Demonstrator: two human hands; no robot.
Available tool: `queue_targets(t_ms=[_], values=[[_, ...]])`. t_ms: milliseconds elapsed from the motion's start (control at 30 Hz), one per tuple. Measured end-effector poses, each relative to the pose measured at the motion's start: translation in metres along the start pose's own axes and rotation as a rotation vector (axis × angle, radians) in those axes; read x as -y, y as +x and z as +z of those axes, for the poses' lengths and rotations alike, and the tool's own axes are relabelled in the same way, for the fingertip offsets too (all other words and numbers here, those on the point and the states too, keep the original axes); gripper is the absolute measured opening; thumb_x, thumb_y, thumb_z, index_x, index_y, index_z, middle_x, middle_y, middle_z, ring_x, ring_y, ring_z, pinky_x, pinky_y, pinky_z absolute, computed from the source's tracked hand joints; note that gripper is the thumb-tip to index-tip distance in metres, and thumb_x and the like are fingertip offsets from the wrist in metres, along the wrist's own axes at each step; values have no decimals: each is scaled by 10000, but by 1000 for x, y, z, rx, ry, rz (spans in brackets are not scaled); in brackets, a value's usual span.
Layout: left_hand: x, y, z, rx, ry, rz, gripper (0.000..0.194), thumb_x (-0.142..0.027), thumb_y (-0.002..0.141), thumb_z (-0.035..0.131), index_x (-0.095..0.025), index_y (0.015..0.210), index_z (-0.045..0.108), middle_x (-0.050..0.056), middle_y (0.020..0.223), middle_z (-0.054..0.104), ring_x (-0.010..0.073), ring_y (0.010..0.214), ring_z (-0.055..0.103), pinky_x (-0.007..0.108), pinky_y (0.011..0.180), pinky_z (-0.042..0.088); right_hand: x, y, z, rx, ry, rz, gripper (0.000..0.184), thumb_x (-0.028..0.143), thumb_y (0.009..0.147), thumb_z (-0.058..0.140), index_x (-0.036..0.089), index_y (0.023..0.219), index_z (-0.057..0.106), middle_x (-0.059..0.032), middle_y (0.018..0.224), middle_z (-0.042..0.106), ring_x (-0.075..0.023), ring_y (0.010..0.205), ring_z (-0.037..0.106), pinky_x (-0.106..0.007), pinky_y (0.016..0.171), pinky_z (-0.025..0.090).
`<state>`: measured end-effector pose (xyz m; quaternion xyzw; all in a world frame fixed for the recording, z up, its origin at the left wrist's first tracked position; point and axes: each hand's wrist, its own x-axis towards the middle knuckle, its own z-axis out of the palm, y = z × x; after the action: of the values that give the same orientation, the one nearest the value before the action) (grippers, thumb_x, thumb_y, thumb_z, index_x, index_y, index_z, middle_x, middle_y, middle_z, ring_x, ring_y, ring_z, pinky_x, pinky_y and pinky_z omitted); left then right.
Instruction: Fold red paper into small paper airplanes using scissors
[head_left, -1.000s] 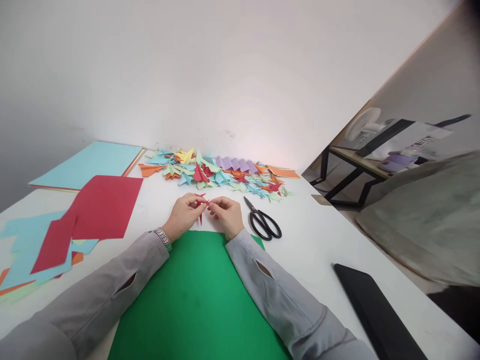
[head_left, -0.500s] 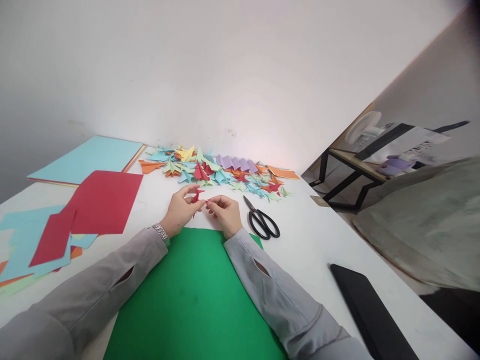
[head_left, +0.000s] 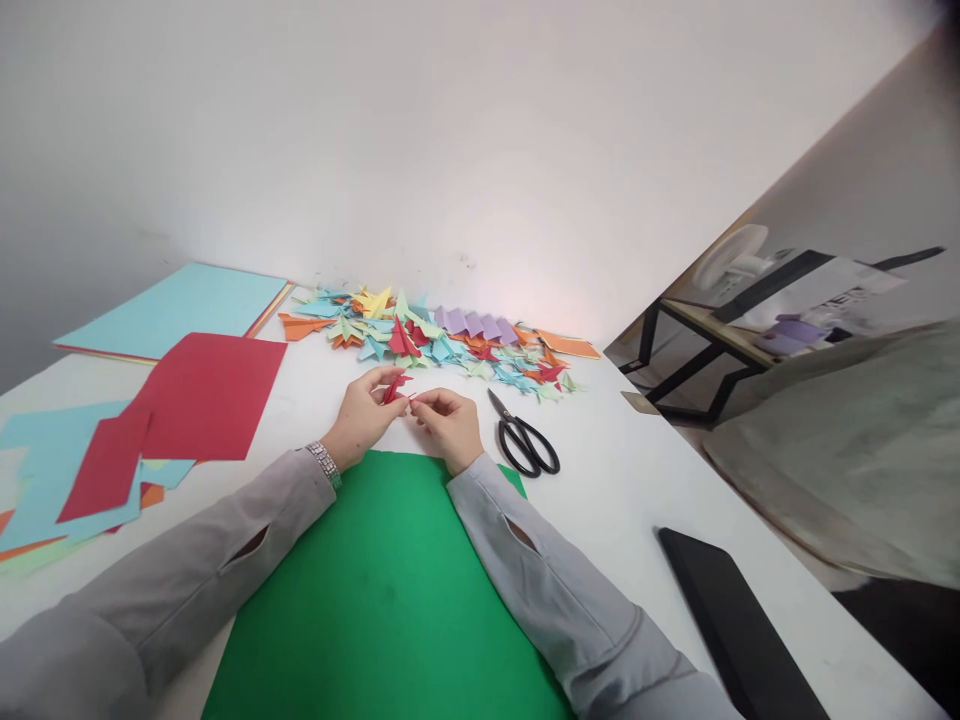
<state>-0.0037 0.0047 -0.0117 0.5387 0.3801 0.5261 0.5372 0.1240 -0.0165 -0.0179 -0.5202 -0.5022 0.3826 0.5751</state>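
A small folded red paper piece [head_left: 397, 386] is held up over the table, just beyond the green sheet [head_left: 390, 590]. My left hand [head_left: 361, 417] is closed on it, fingers and thumb pinching its body. From the right, my right hand [head_left: 450, 426] pinches a thin tip of the same paper, thumb against forefinger. The fingers cover much of the piece, so its full shape is hidden. To the right of my right hand lie black-handled scissors [head_left: 523, 440], blades pointing away. Beyond both hands spreads a pile of small folded paper figures [head_left: 442, 350] in several colours.
On the left are a red sheet [head_left: 214, 400], overlapping paper scraps [head_left: 67, 470] and a stack of light blue sheets [head_left: 184, 310]. A black flat object [head_left: 739, 620] lies at the right. Past the table's right edge stands a low shelf [head_left: 705, 320] with a bag.
The red paper piece has tilted slightly between my fingers, and its lower point no longer shows below my left hand. Both hands stay in nearly the same place.
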Motion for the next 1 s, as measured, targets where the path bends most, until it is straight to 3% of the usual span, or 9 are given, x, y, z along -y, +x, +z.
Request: queue_targets(t_ms=[600, 1000], values=[[0, -1, -1, -9, 25, -17, 403, -83, 589, 638, -124, 990, 622, 53, 913, 643, 71, 601, 576, 206, 572, 477, -2, -2, 0, -7, -109, -97, 141, 310, 617, 630, 173, 617, 660, -4, 542, 618, -118, 478, 496, -247, 475, 398], [-1, -1, 0, -9, 33, -37, 400, -59, 574, 625, -136, 967, 632, 48, 940, 629, 61, 592, 567, 199, 556, 467, 3, -5, 2, -55, -137, -115, 154, 323, 593, 636, 173, 599, 668, -18, 549, 643, -125, 482, 509, -257, 490, 421]])
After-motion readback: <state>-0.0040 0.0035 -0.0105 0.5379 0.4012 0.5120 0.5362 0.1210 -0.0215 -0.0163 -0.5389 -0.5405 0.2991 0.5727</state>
